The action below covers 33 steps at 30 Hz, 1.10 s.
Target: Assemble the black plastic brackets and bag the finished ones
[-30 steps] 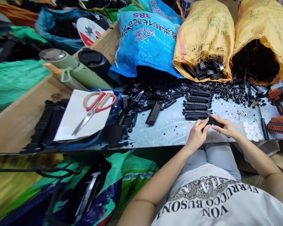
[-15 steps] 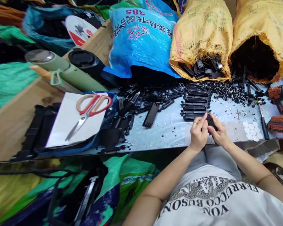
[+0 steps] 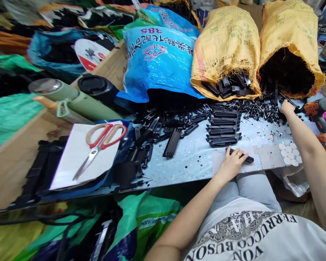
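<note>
My left hand [image 3: 233, 164] rests at the table's front edge, its fingers closed over a long black plastic part [image 3: 249, 158] that lies on a pale sheet. Just behind it lies a stack of similar slim black parts [image 3: 223, 129] in a row. My right arm is stretched out to the back right. There my right hand [image 3: 287, 108] is among loose black pieces in front of a yellow sack, fingers drawn together; what they hold is too small to make out. Small screws and black bits [image 3: 260, 109] are scattered left of it.
Two yellow woven sacks [image 3: 226, 40] and a blue sack [image 3: 160, 65] stand at the back. A cordless drill [image 3: 316, 112] is at the right, near white discs [image 3: 289, 153]. Scissors [image 3: 101, 143] lie on white paper at left, beside a green flask [image 3: 73, 96].
My right hand has left the black part and reached to the back right. My left hand now presses the part against the table. The view has shifted a little.
</note>
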### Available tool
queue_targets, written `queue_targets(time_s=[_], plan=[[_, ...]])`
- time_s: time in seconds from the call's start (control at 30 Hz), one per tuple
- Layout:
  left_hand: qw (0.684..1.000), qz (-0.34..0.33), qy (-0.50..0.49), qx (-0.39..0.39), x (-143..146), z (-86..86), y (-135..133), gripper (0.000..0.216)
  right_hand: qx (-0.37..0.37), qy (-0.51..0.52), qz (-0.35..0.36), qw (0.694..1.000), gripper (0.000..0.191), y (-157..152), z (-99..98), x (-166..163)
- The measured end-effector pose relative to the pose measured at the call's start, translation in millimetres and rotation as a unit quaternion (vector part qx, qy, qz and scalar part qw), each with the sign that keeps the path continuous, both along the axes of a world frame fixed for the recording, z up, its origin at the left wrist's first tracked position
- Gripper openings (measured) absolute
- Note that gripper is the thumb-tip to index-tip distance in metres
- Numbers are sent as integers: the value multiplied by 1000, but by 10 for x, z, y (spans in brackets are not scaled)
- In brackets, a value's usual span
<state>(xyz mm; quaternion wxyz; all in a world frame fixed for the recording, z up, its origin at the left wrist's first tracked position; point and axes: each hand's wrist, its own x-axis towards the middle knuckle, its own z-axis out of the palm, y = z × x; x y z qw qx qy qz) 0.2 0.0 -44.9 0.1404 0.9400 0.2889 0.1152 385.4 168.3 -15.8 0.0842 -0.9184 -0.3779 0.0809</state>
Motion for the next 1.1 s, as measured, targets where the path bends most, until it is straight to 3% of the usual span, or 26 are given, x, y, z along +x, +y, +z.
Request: queue_targets(time_s=[0.1,0.2,0.27,0.3,0.37,0.43,0.47,0.5,0.6,0.67,0.7,0.77,0.83,0.9,1.0,1.1], plan=[[999,11,44,7,-20,19,79,52,2,39,9,999,46,-85,32,61],[997,48,60,12,-72,-18,96,48,115,33,139,983,38,-451,4,-164],[996,57,62,11,-100,-58,101,42,187,25,309,932,33,-835,-79,-412],[996,59,61,11,-107,-76,105,40,184,26,395,900,30,-1048,-136,-543],[996,61,57,11,-108,-103,113,38,119,36,549,827,32,-1458,-257,-783],[997,64,49,9,-90,-113,119,36,68,28,613,787,40,-1775,-350,-976],[997,66,43,7,-74,-114,120,35,62,12,598,799,42,-1880,-376,-1058],[997,67,36,5,-53,-113,120,35,65,-10,554,830,40,-1950,-388,-1135],[998,62,24,-4,26,-118,125,37,30,-75,373,924,42,-2002,-334,-1335],[998,52,20,-16,70,-126,139,34,-28,-80,322,943,42,-1992,-237,-1406],[998,47,15,-23,83,-130,149,32,-43,-71,330,940,39,-1996,-178,-1415],[998,42,6,-39,92,-127,172,29,-42,-35,412,909,34,-2036,-61,-1391],[998,41,8,-50,90,-105,192,30,-39,-8,533,845,35,-2104,15,-1361],[997,42,20,-57,97,-64,204,31,-65,-16,605,793,39,-2166,25,-1373],[997,38,34,-63,126,5,200,40,-105,-65,589,799,43,-2211,-48,-1464],[997,21,32,-63,138,34,180,63,-110,-96,567,811,45,-2229,-93,-1557]])
